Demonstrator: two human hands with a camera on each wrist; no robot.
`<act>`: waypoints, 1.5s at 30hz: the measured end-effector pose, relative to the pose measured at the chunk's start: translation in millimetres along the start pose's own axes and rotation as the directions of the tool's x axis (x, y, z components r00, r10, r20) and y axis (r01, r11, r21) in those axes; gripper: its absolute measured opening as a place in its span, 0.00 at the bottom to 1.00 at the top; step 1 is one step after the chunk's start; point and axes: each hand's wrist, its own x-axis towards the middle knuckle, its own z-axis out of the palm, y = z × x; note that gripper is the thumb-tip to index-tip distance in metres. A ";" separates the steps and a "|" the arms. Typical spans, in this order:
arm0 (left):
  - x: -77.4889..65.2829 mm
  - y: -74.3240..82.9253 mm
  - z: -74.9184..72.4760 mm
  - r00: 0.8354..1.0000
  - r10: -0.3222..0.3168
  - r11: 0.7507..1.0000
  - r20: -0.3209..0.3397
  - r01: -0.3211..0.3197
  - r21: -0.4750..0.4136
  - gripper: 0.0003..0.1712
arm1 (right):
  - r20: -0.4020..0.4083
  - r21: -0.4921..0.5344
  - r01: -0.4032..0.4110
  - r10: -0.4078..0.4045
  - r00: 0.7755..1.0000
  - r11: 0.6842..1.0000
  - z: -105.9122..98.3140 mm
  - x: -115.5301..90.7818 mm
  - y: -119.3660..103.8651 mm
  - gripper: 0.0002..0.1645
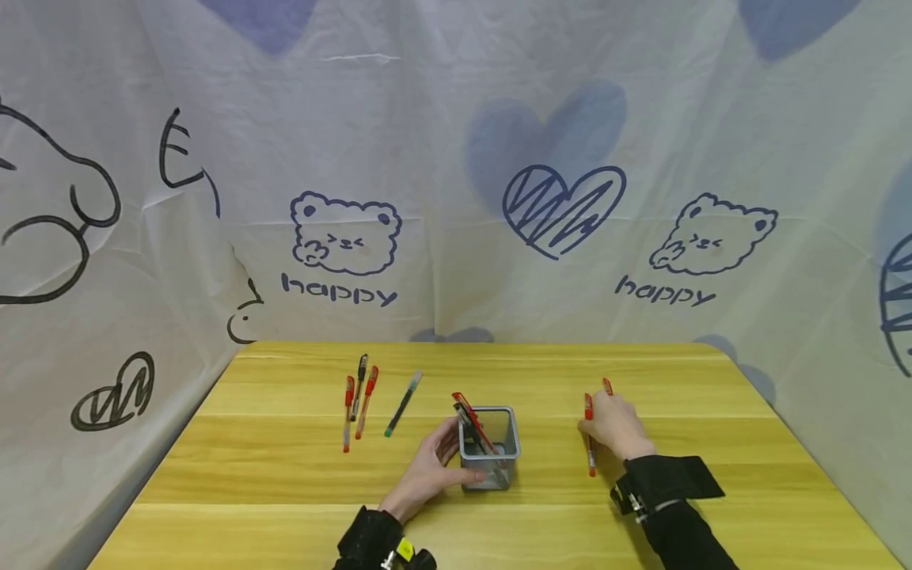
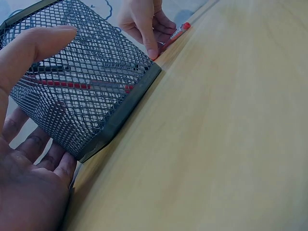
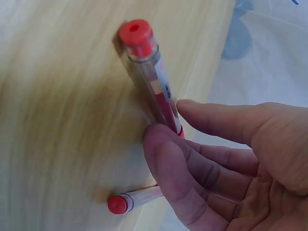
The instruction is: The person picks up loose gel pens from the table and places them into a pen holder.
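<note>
My left hand (image 1: 429, 469) grips a grey metal-mesh pen holder (image 2: 82, 91), thumb on its near side and the other fingers round its left side. Inside the holder, a red pen (image 1: 476, 421) and dark pens lean to the left. Over on the right, my right hand (image 1: 618, 426) has thumb and index finger at a clear-barrelled red pen (image 3: 161, 84), which it pinches near the table. A second red pen (image 3: 142, 196) lies beside it, partly hidden behind the fingers.
Left of the holder lie two red pens (image 1: 347, 416), a black pen (image 1: 359, 388) and a dark pen with a green end (image 1: 403, 404). The wooden table (image 1: 285, 475) meets a white cloth backdrop (image 1: 442, 158) with drawings at its back and sides.
</note>
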 end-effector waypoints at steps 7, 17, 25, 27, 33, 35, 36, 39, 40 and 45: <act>0.3 -0.3 -1.3 1.000 0.017 1.000 0.003 -0.017 0.002 0.53 | -0.014 -0.025 0.024 -0.024 1.000 0.999 2.3 5.0 4.1 0.19; 0.1 -0.1 -0.2 1.000 0.015 1.000 0.007 -0.015 0.000 0.52 | 0.008 0.036 -0.003 0.003 1.000 0.999 3.5 1.8 4.0 0.20; -0.9 1.0 0.0 1.000 0.005 1.000 0.004 -0.005 -0.006 0.52 | 0.014 0.047 -0.022 0.022 1.000 0.999 0.2 -5.1 -0.7 0.22; -0.8 1.0 -0.1 1.000 0.006 1.000 0.005 -0.006 -0.007 0.52 | 0.014 0.053 -0.030 0.029 0.999 0.998 -0.6 -7.1 -2.0 0.21; -0.6 0.8 0.2 1.000 0.008 1.000 0.003 -0.008 -0.001 0.52 | 0.005 0.092 -0.030 0.029 1.000 0.995 -0.9 -12.0 -1.7 0.18; -0.6 0.7 0.4 1.000 0.010 1.000 0.003 -0.010 0.003 0.52 | -0.006 0.109 -0.026 0.026 1.000 0.994 -0.6 -13.3 -0.4 0.16; -0.6 0.5 0.4 1.000 0.008 1.000 0.002 -0.008 0.003 0.52 | -0.013 0.118 -0.023 0.024 1.000 0.993 -0.6 -14.1 0.4 0.14; -0.2 0.5 0.4 1.000 0.013 1.000 0.003 -0.013 0.008 0.51 | -0.032 0.143 -0.018 0.023 0.999 0.990 -0.8 -16.7 2.7 0.10; -0.1 0.5 0.4 1.000 0.016 1.000 0.004 -0.016 0.008 0.51 | -0.036 0.149 -0.016 0.022 0.999 0.989 -1.0 -18.0 3.2 0.09; 0.1 0.1 -0.2 1.000 0.016 1.000 0.007 -0.016 0.005 0.51 | -0.086 0.165 0.004 0.011 0.996 0.986 -2.2 -26.2 1.7 0.10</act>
